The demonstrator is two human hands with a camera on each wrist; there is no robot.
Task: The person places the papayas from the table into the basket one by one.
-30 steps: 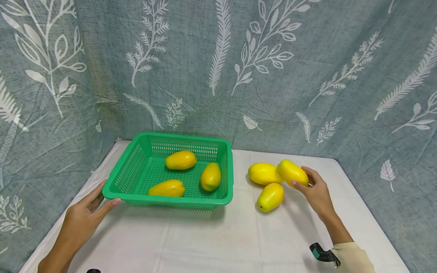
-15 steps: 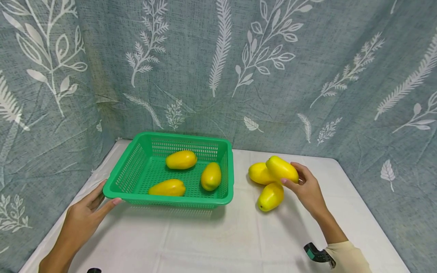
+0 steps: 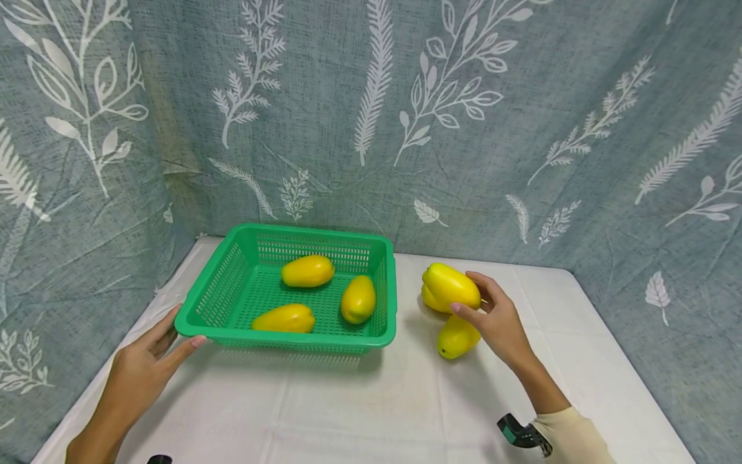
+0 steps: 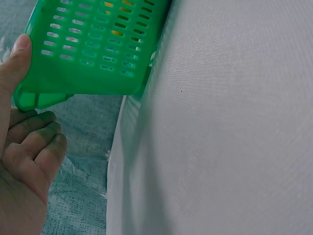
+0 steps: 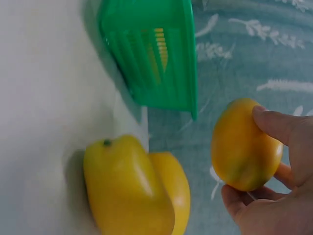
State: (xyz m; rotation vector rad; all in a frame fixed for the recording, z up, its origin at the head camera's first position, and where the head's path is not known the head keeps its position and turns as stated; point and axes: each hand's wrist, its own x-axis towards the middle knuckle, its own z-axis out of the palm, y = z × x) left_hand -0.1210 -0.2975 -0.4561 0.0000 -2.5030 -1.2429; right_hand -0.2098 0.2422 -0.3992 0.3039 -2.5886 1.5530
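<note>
My right hand holds a yellow mango between thumb and fingers. In the right wrist view this held mango is raised apart from two others. One of those, a mango with a dark stem end, lies on the table; the other mango is mostly hidden behind the held one. My left hand grips the near left corner of a green plastic basket, thumb on the rim. In the left wrist view its fingers curl beneath the corner.
Inside the basket lie three mangoes, one at the back, one at the right and one at the front. A white cloth covers the table. A grey-blue leaf-patterned curtain encloses the back and sides.
My right hand has moved left with its mango, from the right of the two loose mangoes to over the rear one. The left hand and basket have stayed in place.
</note>
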